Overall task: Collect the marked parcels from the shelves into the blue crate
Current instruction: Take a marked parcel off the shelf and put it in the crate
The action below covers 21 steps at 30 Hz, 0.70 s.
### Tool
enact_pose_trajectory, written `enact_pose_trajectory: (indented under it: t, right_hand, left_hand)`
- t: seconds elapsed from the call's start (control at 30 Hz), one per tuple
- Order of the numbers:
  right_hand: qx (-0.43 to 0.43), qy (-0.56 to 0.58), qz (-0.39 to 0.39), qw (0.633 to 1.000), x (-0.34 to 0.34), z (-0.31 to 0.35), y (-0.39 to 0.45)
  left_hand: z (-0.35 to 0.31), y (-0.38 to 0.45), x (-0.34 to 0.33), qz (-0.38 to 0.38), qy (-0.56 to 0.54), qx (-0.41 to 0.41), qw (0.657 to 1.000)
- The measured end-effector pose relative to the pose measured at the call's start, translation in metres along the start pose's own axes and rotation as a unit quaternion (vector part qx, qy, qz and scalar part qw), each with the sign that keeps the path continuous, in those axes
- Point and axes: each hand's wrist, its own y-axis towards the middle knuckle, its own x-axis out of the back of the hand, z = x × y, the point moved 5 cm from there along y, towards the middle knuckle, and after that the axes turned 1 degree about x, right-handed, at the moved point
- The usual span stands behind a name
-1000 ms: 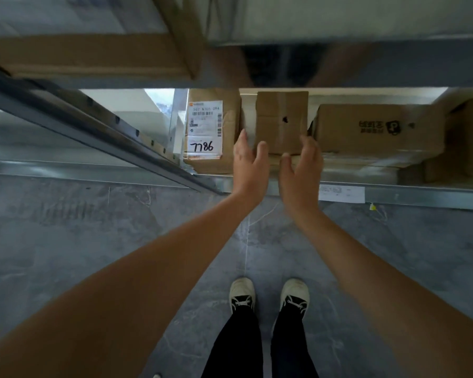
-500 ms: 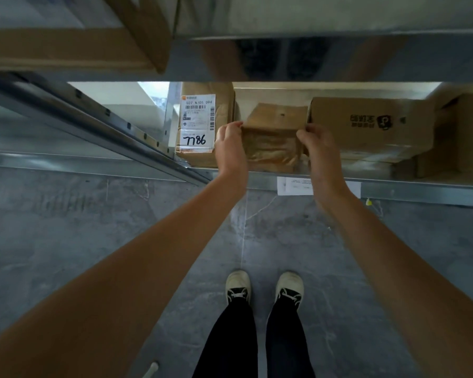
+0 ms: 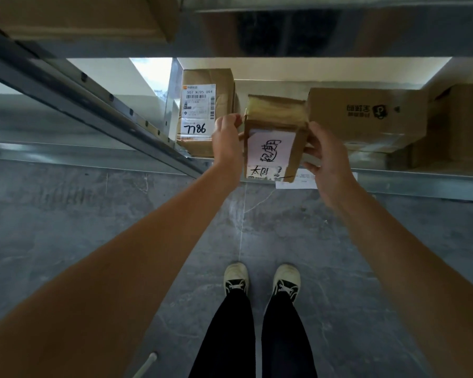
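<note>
Grey metal shelf (image 3: 393, 184) crossed the middle of the frame; left hand (image 3: 227, 143) and right hand (image 3: 327, 156) pinched a taped parcel (image 3: 273, 132) at its sides with curled fingers

parcel (image 3: 275, 118): brown, glossy tape; white label, black handwriting
left box (image 3: 224, 85): brown; white label, black barcode, orange mark, black "7786" upside down
right box (image 3: 366, 118): tan, black print and logo
far box (image 3: 459, 124): brown
shelf (image 3: 421, 184): grey metal, white tag at edge
floor (image 3: 66, 227): grey, mottled, pale scuffs
shoes (image 3: 236, 276): off-white, black laces
trousers (image 3: 257, 336): black
</note>
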Motion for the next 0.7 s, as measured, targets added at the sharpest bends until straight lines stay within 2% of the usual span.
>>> enact_pose_trajectory:
  t: [0.17, 0.33, 0.43, 0.57, 0.7]
  right_hand:
    - [-0.036, -0.039, 0.011, 0.999, -0.008, -0.006, -0.003]
    - [-0.042, -0.056, 0.012, 0.998, -0.003, -0.02, -0.009]
    - [-0.075, -0.032, 0.042, 0.996, -0.002, -0.033, -0.017]
    - [-0.111, 0.01, 0.035, 0.993, 0.004, -0.047, -0.028]
    - [-0.128, 0.087, 0.022, 0.988, 0.013, -0.055, -0.038]
  left_hand:
    - [0.014, 0.0, 0.012, -0.021, 0.016, 0.012, 1.0]
    - [0.013, -0.002, 0.014, 0.033, 0.051, 0.022, 0.998]
    - [0.004, -0.004, 0.008, 0.093, 0.139, 0.027, 0.986]
    - [-0.01, -0.008, 0.002, 0.173, 0.288, 0.027, 0.942]
    - [-0.017, -0.015, 0.01, 0.161, 0.267, 0.024, 0.95]
